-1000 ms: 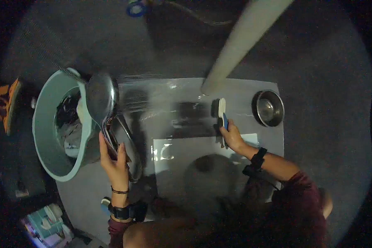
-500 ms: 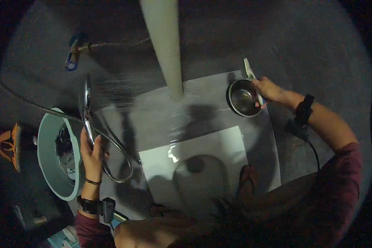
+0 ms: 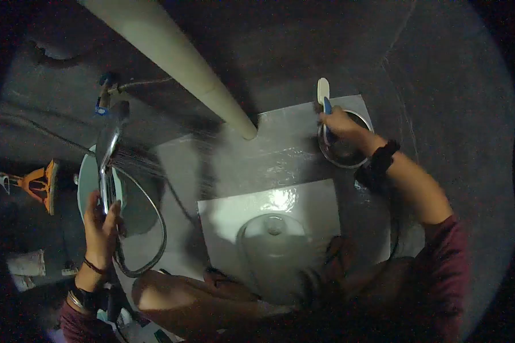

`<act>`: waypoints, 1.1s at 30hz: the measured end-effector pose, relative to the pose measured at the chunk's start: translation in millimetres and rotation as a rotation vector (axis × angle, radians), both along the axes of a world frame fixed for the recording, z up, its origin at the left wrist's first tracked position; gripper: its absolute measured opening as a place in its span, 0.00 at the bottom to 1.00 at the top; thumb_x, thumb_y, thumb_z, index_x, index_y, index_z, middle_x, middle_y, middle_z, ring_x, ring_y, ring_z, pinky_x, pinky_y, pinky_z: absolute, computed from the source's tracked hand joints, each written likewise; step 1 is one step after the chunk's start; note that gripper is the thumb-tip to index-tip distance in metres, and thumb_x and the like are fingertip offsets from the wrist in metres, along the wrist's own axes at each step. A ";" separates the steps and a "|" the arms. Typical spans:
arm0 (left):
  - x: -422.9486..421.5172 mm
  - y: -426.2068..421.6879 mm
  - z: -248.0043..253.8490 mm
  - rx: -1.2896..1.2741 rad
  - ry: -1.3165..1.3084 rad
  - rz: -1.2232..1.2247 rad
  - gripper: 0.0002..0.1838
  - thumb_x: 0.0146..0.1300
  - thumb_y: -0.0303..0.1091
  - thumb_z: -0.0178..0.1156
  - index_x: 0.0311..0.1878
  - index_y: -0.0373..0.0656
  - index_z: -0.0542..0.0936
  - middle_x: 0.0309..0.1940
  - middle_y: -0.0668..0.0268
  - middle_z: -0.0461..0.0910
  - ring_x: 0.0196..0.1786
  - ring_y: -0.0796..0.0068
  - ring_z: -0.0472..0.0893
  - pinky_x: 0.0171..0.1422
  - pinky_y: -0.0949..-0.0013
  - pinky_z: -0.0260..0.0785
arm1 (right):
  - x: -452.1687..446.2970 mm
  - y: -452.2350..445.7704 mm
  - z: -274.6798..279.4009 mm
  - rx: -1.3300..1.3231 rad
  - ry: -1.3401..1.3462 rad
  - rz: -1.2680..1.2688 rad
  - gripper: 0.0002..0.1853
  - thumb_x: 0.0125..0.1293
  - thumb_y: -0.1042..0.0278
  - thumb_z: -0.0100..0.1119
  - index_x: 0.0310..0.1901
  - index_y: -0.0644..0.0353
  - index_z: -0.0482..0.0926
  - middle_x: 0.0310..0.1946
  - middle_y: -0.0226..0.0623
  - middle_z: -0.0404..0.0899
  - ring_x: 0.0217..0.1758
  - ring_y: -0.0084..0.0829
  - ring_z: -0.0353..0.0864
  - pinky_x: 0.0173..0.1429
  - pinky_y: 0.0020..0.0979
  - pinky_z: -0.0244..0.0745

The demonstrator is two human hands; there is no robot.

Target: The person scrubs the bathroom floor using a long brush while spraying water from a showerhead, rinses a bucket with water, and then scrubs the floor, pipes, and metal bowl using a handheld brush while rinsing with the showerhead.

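My left hand [image 3: 102, 231] is wrapped round the handle of a chrome shower head [image 3: 109, 140], which sprays water to the right. Its metal hose [image 3: 163, 228] loops down beside the hand. My right hand [image 3: 346, 127] grips a blue and white brush [image 3: 323, 94], its pale end pointing up and away. Beneath that hand sits a round metal bowl [image 3: 343, 163], partly hidden by the hand and wrist. Between my feet lies a white squat toilet [image 3: 223, 214] set in the wet floor, with light glinting on it.
A thick pale pipe [image 3: 183, 63] slants down to the raised floor's back. Behind the shower head stands a green tub [image 3: 87, 177]. An orange object [image 3: 39, 184] is at the far left. A blue-tipped tap [image 3: 102, 107] is on the wall.
My right hand has carried the brush from the middle floor to the bowl, over which it stays. My left hand still holds the shower head, now spraying lower across the floor. The view has shifted.
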State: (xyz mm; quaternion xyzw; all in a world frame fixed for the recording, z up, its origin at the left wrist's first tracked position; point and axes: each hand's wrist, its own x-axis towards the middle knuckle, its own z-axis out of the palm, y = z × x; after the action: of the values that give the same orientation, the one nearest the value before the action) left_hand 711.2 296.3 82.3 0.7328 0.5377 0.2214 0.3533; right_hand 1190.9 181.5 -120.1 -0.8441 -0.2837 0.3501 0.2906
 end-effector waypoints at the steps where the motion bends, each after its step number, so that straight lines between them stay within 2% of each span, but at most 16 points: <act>1: 3.8 -6.1 -1.6 -0.003 -0.061 0.059 0.23 0.58 0.28 0.52 0.56 0.38 0.58 0.24 0.68 0.67 0.20 0.83 0.67 0.19 0.78 0.62 | -6.5 -5.7 0.5 -0.005 0.007 0.007 0.21 0.55 0.58 0.49 0.38 0.73 0.68 0.31 0.47 0.72 0.32 0.33 0.76 0.31 0.32 0.70; 3: 30.2 -21.3 9.1 -0.040 -0.098 0.042 0.20 0.58 0.26 0.51 0.54 0.38 0.60 0.24 0.68 0.68 0.20 0.81 0.68 0.21 0.77 0.63 | -6.9 -14.7 1.9 0.089 -0.282 0.207 0.19 0.53 0.61 0.50 0.37 0.71 0.68 0.31 0.51 0.72 0.36 0.38 0.75 0.37 0.35 0.70; 4: 39.9 -26.4 9.4 -0.106 -0.105 0.017 0.19 0.58 0.26 0.50 0.53 0.38 0.60 0.25 0.67 0.68 0.21 0.81 0.68 0.22 0.76 0.64 | 10.8 -13.7 -44.3 0.204 -0.285 0.141 0.18 0.50 0.64 0.53 0.38 0.69 0.67 0.31 0.55 0.71 0.37 0.47 0.73 0.43 0.40 0.68; 5: 46.4 -31.9 6.7 -0.176 -0.113 -0.009 0.18 0.59 0.25 0.49 0.52 0.38 0.60 0.25 0.67 0.68 0.21 0.80 0.69 0.23 0.75 0.65 | 11.9 -24.5 -39.4 0.202 -0.288 0.137 0.18 0.50 0.64 0.53 0.38 0.69 0.67 0.31 0.55 0.71 0.37 0.47 0.73 0.43 0.40 0.68; 7: 48.2 -41.7 -12.9 -0.195 -0.090 -0.017 0.17 0.59 0.24 0.48 0.52 0.39 0.60 0.24 0.67 0.68 0.22 0.79 0.69 0.25 0.74 0.66 | 9.1 -44.7 -18.4 0.300 -0.697 -0.010 0.17 0.46 0.67 0.54 0.35 0.71 0.68 0.29 0.54 0.68 0.35 0.49 0.72 0.33 0.44 0.68; 8: 54.8 -52.0 -21.6 -0.167 -0.119 0.004 0.17 0.59 0.24 0.48 0.51 0.39 0.61 0.23 0.67 0.68 0.23 0.79 0.69 0.26 0.74 0.66 | 16.5 -45.6 -21.3 0.294 -0.655 -0.266 0.14 0.48 0.69 0.52 0.34 0.70 0.69 0.30 0.53 0.68 0.36 0.48 0.72 0.37 0.44 0.67; 12: 70.6 -94.1 -51.7 -0.170 -0.196 0.007 0.17 0.56 0.23 0.50 0.49 0.39 0.62 0.23 0.68 0.68 0.24 0.79 0.70 0.30 0.75 0.66 | 28.8 -78.1 -27.2 0.074 -0.828 -0.313 0.14 0.51 0.68 0.51 0.36 0.69 0.68 0.31 0.52 0.69 0.38 0.49 0.71 0.40 0.44 0.65; 14: 66.8 -104.5 -75.8 -0.104 -0.170 -0.009 0.13 0.53 0.21 0.54 0.42 0.38 0.65 0.25 0.68 0.69 0.25 0.81 0.69 0.30 0.78 0.64 | 43.1 -92.8 -53.1 0.116 -0.412 -0.312 0.14 0.53 0.64 0.50 0.37 0.67 0.69 0.32 0.44 0.70 0.37 0.39 0.72 0.37 0.39 0.66; 15: 69.5 -102.6 -86.3 -0.109 -0.173 -0.019 0.13 0.53 0.21 0.54 0.42 0.38 0.65 0.25 0.68 0.69 0.25 0.81 0.69 0.30 0.78 0.64 | 43.3 -97.3 -62.4 0.111 -0.416 -0.322 0.14 0.53 0.64 0.50 0.37 0.67 0.69 0.32 0.44 0.70 0.37 0.39 0.72 0.37 0.39 0.66; 17: 76.8 -101.6 -97.1 -0.098 -0.135 -0.143 0.13 0.53 0.22 0.55 0.40 0.40 0.63 0.27 0.68 0.69 0.28 0.79 0.71 0.31 0.73 0.67 | 30.4 -103.9 -71.3 0.603 0.609 -0.351 0.17 0.54 0.59 0.49 0.39 0.65 0.70 0.29 0.36 0.70 0.31 0.30 0.72 0.32 0.32 0.66; 18: 96.1 -103.1 -94.6 -0.028 -0.121 -0.207 0.11 0.51 0.21 0.57 0.36 0.38 0.67 0.24 0.69 0.70 0.24 0.83 0.69 0.28 0.80 0.62 | 14.7 -104.8 -52.9 0.606 0.606 -0.351 0.17 0.54 0.59 0.49 0.39 0.65 0.70 0.29 0.36 0.70 0.31 0.30 0.72 0.32 0.32 0.66; 20: 126.9 -93.1 -91.1 -0.026 -0.093 -0.317 0.11 0.51 0.22 0.58 0.37 0.38 0.67 0.22 0.69 0.69 0.23 0.83 0.68 0.27 0.79 0.62 | -27.9 -100.3 -1.6 0.695 0.906 -0.348 0.16 0.49 0.64 0.47 0.40 0.62 0.70 0.24 0.30 0.69 0.19 0.22 0.65 0.24 0.23 0.62; 21: 140.3 -88.6 -88.8 -0.032 -0.063 -0.426 0.11 0.51 0.24 0.58 0.37 0.38 0.67 0.20 0.69 0.69 0.22 0.83 0.68 0.27 0.79 0.62 | -27.8 -95.0 -12.0 0.696 0.914 -0.344 0.16 0.49 0.64 0.47 0.40 0.62 0.70 0.24 0.30 0.69 0.19 0.22 0.65 0.24 0.23 0.62; 23: 161.9 -78.2 -87.8 -0.031 0.004 -0.467 0.11 0.51 0.25 0.58 0.35 0.38 0.67 0.18 0.69 0.68 0.21 0.83 0.68 0.26 0.78 0.61 | -27.5 -84.8 -37.8 0.629 1.181 -0.202 0.18 0.47 0.63 0.47 0.40 0.63 0.70 0.24 0.32 0.68 0.19 0.22 0.65 0.25 0.24 0.63; 28: 184.7 -69.5 -103.7 -0.111 0.060 -0.455 0.15 0.51 0.28 0.59 0.26 0.41 0.60 0.14 0.69 0.65 0.18 0.82 0.66 0.22 0.76 0.59 | -27.7 -82.7 -33.5 0.572 1.158 -0.218 0.21 0.47 0.62 0.45 0.42 0.66 0.70 0.24 0.34 0.69 0.17 0.23 0.65 0.23 0.27 0.64; 33: 183.5 -66.7 -112.3 -0.217 -0.011 -0.464 0.13 0.51 0.28 0.58 0.29 0.41 0.61 0.15 0.71 0.65 0.18 0.83 0.66 0.22 0.77 0.60 | -23.9 -84.9 -33.4 0.548 1.107 -0.175 0.19 0.48 0.64 0.45 0.42 0.65 0.71 0.25 0.36 0.70 0.17 0.23 0.66 0.22 0.27 0.64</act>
State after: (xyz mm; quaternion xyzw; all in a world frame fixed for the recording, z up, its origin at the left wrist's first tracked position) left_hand 894.7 229.5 -29.9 0.7932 0.3737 0.0793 0.4742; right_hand 1167.1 96.6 -153.5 -0.4523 -0.1005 0.6250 0.6282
